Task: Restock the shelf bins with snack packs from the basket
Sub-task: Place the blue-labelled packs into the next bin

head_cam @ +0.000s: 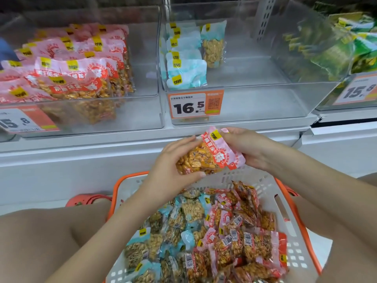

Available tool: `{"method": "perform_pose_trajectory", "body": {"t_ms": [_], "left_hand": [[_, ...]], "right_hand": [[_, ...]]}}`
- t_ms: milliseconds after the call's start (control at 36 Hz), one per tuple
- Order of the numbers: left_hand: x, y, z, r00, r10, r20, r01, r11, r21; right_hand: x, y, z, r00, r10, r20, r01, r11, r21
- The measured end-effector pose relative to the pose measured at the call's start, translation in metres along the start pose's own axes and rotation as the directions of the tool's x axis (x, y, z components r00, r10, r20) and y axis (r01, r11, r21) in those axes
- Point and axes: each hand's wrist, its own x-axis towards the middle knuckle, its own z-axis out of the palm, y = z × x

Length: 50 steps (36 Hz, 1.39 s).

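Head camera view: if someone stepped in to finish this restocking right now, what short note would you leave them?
Left hand and right hand together hold one pink-and-red peanut snack pack above the white plastic basket with orange rim.
Clear left shelf bin already holds many pink packs; clear middle shelf bin holds only a few light-blue peanut packs.
Left to do: place the held pack, probably in the left bin, then sort the many pink and blue packs lying in the basket.

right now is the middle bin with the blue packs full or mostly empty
Mostly empty: the middle bin holds only a few blue packs at its left side; the rest shows bare floor.
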Motion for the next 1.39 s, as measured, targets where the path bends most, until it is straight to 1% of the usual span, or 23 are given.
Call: {"method": "perform_pose_trajectory", "body": {"t_ms": [83, 167, 194, 250, 306, 389, 444, 500, 556, 611, 694, 778, 889, 944, 1000, 1083, 1167, 1194, 1250, 1306, 1333, 1389], "left_hand": [[-0.003, 0.001, 0.001, 0.998, 0.055, 0.029, -0.058, 0.993, 0.098], [-0.004, 0.001, 0.001, 0.998, 0.054, 0.033, -0.059, 0.985, 0.162], [-0.004, 0.002, 0.002, 0.998, 0.030, 0.046, -0.037, 0.986, 0.161], [-0.005, 0.004, 0.003, 0.996, -0.055, 0.077, 0.047, 0.994, 0.096], [-0.005, 0.004, 0.006, 0.992, -0.098, 0.081, 0.095, 0.995, 0.044], [-0.004, 0.003, 0.010, 0.992, -0.124, 0.037, 0.123, 0.992, 0.031], [-0.003, 0.004, 0.010, 0.990, -0.138, 0.012, 0.137, 0.989, 0.048], [-0.003, 0.004, 0.008, 0.992, -0.126, 0.002, 0.125, 0.990, 0.057], [-0.002, 0.003, 0.007, 0.993, -0.116, 0.012, 0.115, 0.992, 0.051], [-0.002, 0.002, 0.007, 0.991, -0.118, 0.055, 0.116, 0.992, 0.038], [-0.003, 0.000, 0.009, 0.983, -0.134, 0.123, 0.129, 0.991, 0.046], [-0.005, 0.000, 0.012, 0.961, -0.214, 0.173, 0.229, 0.971, -0.073], [-0.004, -0.006, 0.015, 0.922, -0.343, 0.180, 0.377, 0.902, -0.213], [-0.002, -0.005, 0.014, 0.905, -0.381, 0.187, 0.419, 0.873, -0.251], [-0.001, -0.002, 0.012, 0.912, -0.374, 0.169, 0.409, 0.865, -0.291], [0.000, 0.001, 0.009, 0.932, -0.347, 0.104, 0.361, 0.871, -0.334], [-0.001, -0.001, 0.006, 0.940, -0.339, 0.044, 0.332, 0.870, -0.365], [-0.001, 0.001, 0.005, 0.943, -0.332, 0.028, 0.318, 0.875, -0.366], [-0.001, 0.003, 0.003, 0.948, -0.319, -0.019, 0.289, 0.880, -0.376], [-0.003, 0.005, 0.000, 0.941, -0.330, -0.075, 0.273, 0.871, -0.409], [-0.003, 0.005, -0.003, 0.936, -0.334, -0.107, 0.264, 0.872, -0.412], [-0.004, 0.006, -0.013, 0.932, -0.319, -0.172, 0.240, 0.899, -0.367]], "right_hand": [[-0.004, -0.001, 0.001, 1.000, -0.014, 0.022, 0.014, 1.000, 0.011], [-0.007, 0.001, 0.003, 0.998, -0.004, 0.067, 0.002, 0.999, 0.034], [-0.008, 0.001, 0.003, 0.997, 0.001, 0.081, -0.004, 0.999, 0.038], [-0.010, 0.001, 0.006, 0.996, 0.012, 0.085, -0.014, 1.000, 0.026], [-0.011, 0.001, 0.007, 0.997, 0.021, 0.080, -0.022, 1.000, 0.015], [-0.012, 0.001, 0.010, 0.995, 0.044, 0.085, -0.047, 0.998, 0.033], [-0.014, -0.002, 0.011, 0.989, 0.043, 0.144, -0.052, 0.997, 0.058], [-0.017, -0.005, 0.011, 0.978, 0.005, 0.207, -0.012, 0.999, 0.035], [-0.019, -0.005, 0.012, 0.969, -0.057, 0.239, 0.077, 0.994, -0.074], [-0.020, 0.000, 0.012, 0.971, -0.111, 0.210, 0.144, 0.978, -0.149], [-0.020, 0.005, 0.013, 0.976, -0.144, 0.163, 0.174, 0.966, -0.192], [-0.020, 0.002, 0.016, 0.981, -0.147, 0.126, 0.168, 0.971, -0.170], [-0.023, -0.004, 0.019, 0.977, -0.149, 0.149, 0.167, 0.980, -0.111], [-0.026, -0.007, 0.021, 0.978, -0.165, 0.131, 0.176, 0.981, -0.083], [-0.027, -0.007, 0.024, 0.981, -0.170, 0.096, 0.176, 0.983, -0.053], [-0.026, -0.006, 0.029, 0.986, -0.156, 0.059, 0.156, 0.988, -0.005], [-0.031, -0.004, 0.037, 0.985, -0.157, 0.073, 0.165, 0.980, -0.108], [-0.032, -0.004, 0.040, 0.981, -0.177, 0.075, 0.184, 0.977, -0.106], [-0.033, -0.006, 0.048, 0.958, -0.280, 0.068, 0.286, 0.951, -0.113], [-0.032, -0.009, 0.055, 0.919, -0.390, 0.050, 0.393, 0.900, -0.190], [-0.031, -0.011, 0.058, 0.905, -0.422, 0.044, 0.421, 0.881, -0.216], [-0.032, -0.017, 0.066, 0.879, -0.475, 0.040, 0.471, 0.852, -0.227]]}}
